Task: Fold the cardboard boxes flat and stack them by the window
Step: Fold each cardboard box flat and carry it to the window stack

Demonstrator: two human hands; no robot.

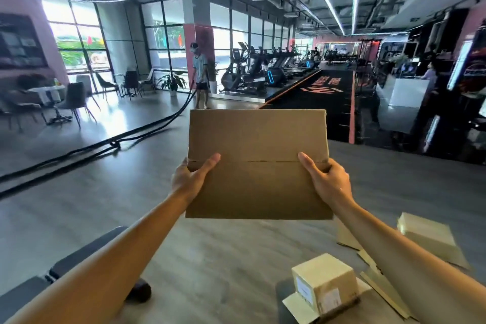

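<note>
A flattened brown cardboard box [259, 144] is held up at chest height in front of me, its crease running across the middle. My left hand [190, 179] grips its left edge, thumb lying on the front face. My right hand [324, 179] grips the right edge the same way. On the floor at the lower right stands a small taped box [326, 281] with a label, resting on flat cardboard [297, 308]. Another pale box [426, 231] lies further right on more flattened pieces [349, 237]. Tall windows [76, 34] line the far left wall.
A black padded bench [86, 252] lies at the lower left. Thick black ropes [110, 143] run across the grey floor to a person [200, 71] standing by a pillar. Chairs and a table [47, 92] stand near the windows. Exercise machines [244, 71] line the back; a counter [405, 95] stands right.
</note>
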